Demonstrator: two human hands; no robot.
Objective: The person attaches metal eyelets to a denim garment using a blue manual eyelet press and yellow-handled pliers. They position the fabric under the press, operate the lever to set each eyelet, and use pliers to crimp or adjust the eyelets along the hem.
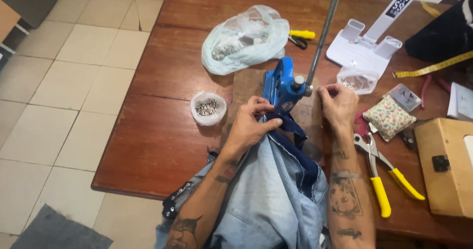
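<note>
the left hand (249,126) pinches the denim garment (276,180), fingers closed on its dark edge under the blue hand press (282,89) on the tabletop (162,131). the right hand (339,103) steadies beside it, fingers curled, grip unclear. best to keep the fabric flat and centred.

worktop: reddish-brown wooden worktop (162,131), standing on a pale tiled floor (64,81).
centre: blue hand press (282,86) on a wooden board (246,84), denim garment (276,190) draped over the near edge.
left: small bag of metal studs (208,108); larger clear bag (245,39) behind it.
right: yellow-handled pliers (387,172), floral pincushion (389,117), wooden box (451,165), yellow tape measure (433,66), white stand (364,49).
</note>
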